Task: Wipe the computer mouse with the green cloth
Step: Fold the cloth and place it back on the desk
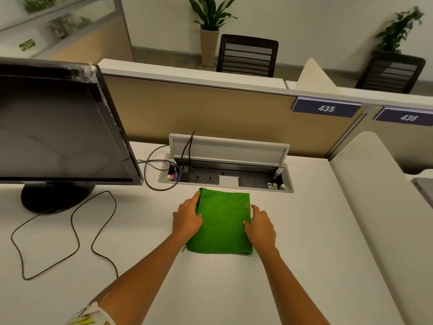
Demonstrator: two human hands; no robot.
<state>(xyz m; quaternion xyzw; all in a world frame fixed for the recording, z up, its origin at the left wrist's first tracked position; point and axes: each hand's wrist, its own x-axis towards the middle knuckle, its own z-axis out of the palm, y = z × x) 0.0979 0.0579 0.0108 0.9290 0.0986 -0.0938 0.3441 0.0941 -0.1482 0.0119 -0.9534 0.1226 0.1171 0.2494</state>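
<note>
Here, both hands are resting open-fingered against the folded green terry cloth, left hand and right hand flanking its side edges, probably to lift it (the computer mouse itself is showing nowhere near the cloth).

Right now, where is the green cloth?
The green cloth lies folded on the white desk, centre of the head view, between both hands, just before the open socket box.

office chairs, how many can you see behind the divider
2. One chair stands behind the divider near the middle, beside a potted plant. The other chair is at the far right. More may be hidden behind the divider.
</note>
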